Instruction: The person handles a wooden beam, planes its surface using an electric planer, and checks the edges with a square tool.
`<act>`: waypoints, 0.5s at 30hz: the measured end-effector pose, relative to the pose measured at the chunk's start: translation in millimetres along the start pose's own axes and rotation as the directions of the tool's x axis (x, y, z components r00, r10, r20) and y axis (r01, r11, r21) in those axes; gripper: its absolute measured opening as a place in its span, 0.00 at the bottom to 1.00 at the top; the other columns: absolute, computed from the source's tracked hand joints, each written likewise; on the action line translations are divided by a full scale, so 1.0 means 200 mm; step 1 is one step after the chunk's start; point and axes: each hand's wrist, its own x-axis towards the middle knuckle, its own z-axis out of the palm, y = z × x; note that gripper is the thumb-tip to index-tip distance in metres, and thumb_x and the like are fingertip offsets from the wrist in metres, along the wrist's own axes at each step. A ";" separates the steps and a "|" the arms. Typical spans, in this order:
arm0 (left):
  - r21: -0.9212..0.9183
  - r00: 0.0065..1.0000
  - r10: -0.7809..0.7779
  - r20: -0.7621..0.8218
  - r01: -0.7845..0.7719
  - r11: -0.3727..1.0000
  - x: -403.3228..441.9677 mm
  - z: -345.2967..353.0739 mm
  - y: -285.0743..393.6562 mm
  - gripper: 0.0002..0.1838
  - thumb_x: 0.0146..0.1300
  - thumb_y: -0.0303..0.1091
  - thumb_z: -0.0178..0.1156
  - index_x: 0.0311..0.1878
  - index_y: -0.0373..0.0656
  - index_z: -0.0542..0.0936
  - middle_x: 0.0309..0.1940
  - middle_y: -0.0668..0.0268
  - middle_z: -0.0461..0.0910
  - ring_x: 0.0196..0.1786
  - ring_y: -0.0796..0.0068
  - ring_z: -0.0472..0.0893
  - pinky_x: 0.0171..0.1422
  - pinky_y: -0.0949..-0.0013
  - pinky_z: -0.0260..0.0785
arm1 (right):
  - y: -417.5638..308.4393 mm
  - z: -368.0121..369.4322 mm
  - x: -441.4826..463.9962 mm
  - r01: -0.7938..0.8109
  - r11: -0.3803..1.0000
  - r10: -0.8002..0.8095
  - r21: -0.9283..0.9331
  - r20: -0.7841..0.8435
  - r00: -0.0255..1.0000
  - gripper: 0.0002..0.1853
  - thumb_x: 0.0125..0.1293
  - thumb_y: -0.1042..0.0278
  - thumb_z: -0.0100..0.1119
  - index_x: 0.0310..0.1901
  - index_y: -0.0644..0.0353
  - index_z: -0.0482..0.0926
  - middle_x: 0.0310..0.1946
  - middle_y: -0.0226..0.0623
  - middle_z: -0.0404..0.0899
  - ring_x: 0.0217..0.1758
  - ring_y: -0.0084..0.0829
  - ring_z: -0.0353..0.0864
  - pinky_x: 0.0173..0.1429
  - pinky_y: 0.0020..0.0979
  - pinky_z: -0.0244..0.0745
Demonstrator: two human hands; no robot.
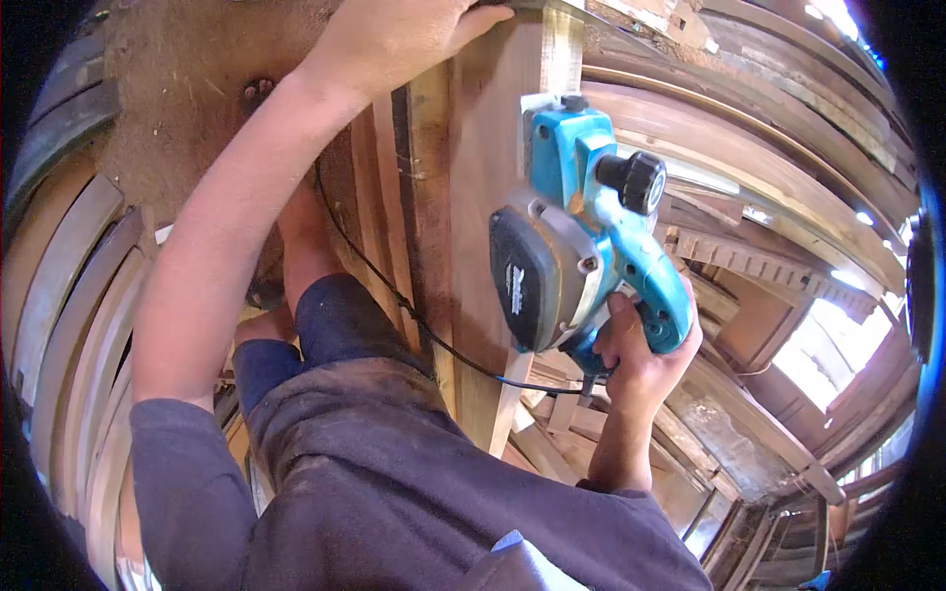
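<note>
A teal and black electric planer (pixel 581 227) rests against a long wooden board (pixel 478 197). My right hand (pixel 645 350) is wrapped round its rear handle, below the black front knob, which no hand holds. A dark cord (pixel 434 340) runs from the planer's rear across the board and up to the left. My left hand (pixel 414 34) lies at the top of the board, with a thumb stretched out to the right; its other fingers are cut off by the frame's upper edge.
Curved wooden pieces (pixel 84 325) stand in a stack at the far left. Long planks (pixel 749 148) fill the upper right. A notched wooden strip (pixel 769 266) lies right of the planer. Brown, dusty ground (pixel 187 69) shows at upper left, beside my legs.
</note>
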 end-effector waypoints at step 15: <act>-0.250 0.143 -0.721 -0.678 0.877 0.409 -1.37 -0.62 -0.54 0.18 0.76 0.41 0.70 0.49 0.31 0.86 0.46 0.59 0.91 0.47 0.74 0.88 0.54 0.68 0.80 | -0.89 0.41 1.79 0.353 0.934 -0.353 0.052 0.284 0.892 0.09 0.71 0.64 0.68 0.35 0.55 0.79 0.20 0.26 0.71 0.25 0.21 0.72 0.31 0.29 0.66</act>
